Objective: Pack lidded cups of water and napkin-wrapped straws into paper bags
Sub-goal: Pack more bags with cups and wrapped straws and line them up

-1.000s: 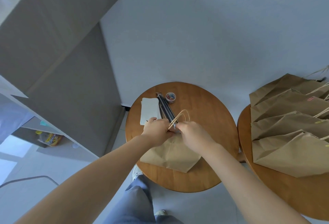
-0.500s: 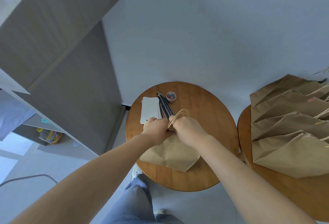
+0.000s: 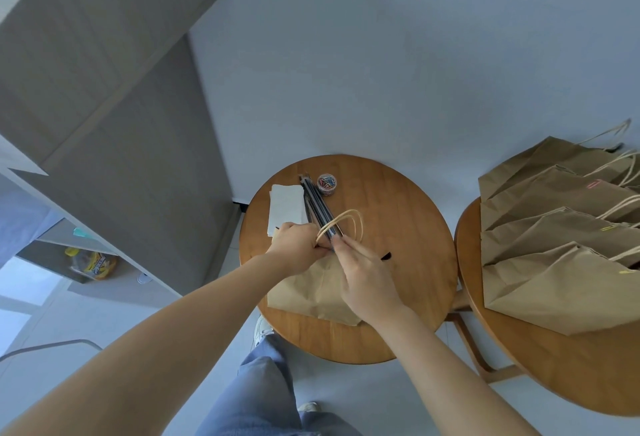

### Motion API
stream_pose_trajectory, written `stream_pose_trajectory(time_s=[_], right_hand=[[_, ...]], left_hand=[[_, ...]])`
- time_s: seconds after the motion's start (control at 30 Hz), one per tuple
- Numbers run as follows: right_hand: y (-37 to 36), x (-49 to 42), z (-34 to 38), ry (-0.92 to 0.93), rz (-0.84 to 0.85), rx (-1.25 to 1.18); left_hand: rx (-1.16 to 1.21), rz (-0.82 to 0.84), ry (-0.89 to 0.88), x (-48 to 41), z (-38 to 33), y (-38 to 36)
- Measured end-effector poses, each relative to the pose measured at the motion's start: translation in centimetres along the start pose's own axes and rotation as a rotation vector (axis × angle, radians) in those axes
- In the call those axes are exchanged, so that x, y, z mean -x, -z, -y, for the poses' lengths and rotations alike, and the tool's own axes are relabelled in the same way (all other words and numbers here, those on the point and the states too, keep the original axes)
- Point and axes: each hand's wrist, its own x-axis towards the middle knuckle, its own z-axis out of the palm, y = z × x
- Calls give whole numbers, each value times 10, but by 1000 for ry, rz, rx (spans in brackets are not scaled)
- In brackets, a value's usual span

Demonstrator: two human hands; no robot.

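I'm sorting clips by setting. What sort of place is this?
Likely a home or small office room: two round wooden side tables, a grey cabinet with an open shelf, and a plain white wall.

Your round counter [image 3: 398,210] bears a flat paper bag [image 3: 304,293], napkins [image 3: 285,207], straws [image 3: 313,203] and a tub of paper clips [image 3: 326,184]; overlapping paper bags [image 3: 554,297] lie on the second counter [image 3: 554,373].

Home-like room, round wooden side tables [image 3: 408,200], grey cabinet [image 3: 104,89], white shelf with snack packet [image 3: 92,264]

matt kraft-paper bag [image 3: 311,292], glossy wooden table [image 3: 398,228]
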Motion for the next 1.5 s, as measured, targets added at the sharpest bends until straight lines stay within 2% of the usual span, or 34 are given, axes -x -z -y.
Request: stream_pose_trajectory(time_s=[0.1, 0.17, 0.27, 0.3, 0.37, 0.43, 0.5, 0.57, 0.63, 0.73, 0.9, 1.03, 1.1, 1.17, 1.23, 1.3, 1.33, 1.43, 1.5], right_hand=[[-6, 5, 0, 9, 53, 136], [-3, 6, 8, 14, 149, 236], [6, 2, 11, -33, 253, 193], [12, 4, 10, -33, 217, 98], [25, 13, 5, -47, -73, -6], [35, 26, 0, -149, -250, 106], [43, 30, -3, -279, -139, 218], [53, 28, -1, -402, 137, 319], [61, 25, 3, -450, 247, 320], [73, 27, 12, -506, 216, 189], [90, 59, 21, -508, 169, 241], [116, 96, 12, -600, 104, 200], [132, 118, 5, -657, 82, 172], [146, 139, -3, -700, 60, 168], [161, 163, -15, -744, 12, 157], [177, 188, -28, -805, -41, 104], [189, 203, -36, -825, -73, 75], [225, 238, -58, -806, -123, 39], [247, 256, -74, -763, -142, 53]], left_hand=[[-54, 35, 13, 3, -5, 3], [-65, 48, 53, 4, -7, 3], [-56, 37, 85, 5, -10, 7], [-42, 25, 78, 6, -11, 9], [-8, -13, 22, 10, -14, 18], [18, -40, -59, 17, -18, 28], [26, -58, -165, 23, -21, 36], [20, -59, -256, 30, -27, 45], [27, -68, -312, 35, -31, 56], [18, -13, -378, 39, -29, 67], [-52, 117, -520, 35, -43, 62], [-474, 213, -545, 26, -67, 67], [-522, 242, -521, 24, -80, 67], [-384, 254, -497, 24, -96, 61], [20, 219, -413, 25, -116, 48], [459, 229, -219, 30, -135, 31], [560, 261, -149, 34, -147, 17], [590, 453, -74, 45, -179, -40], [601, 505, -40, 46, -209, -70]])
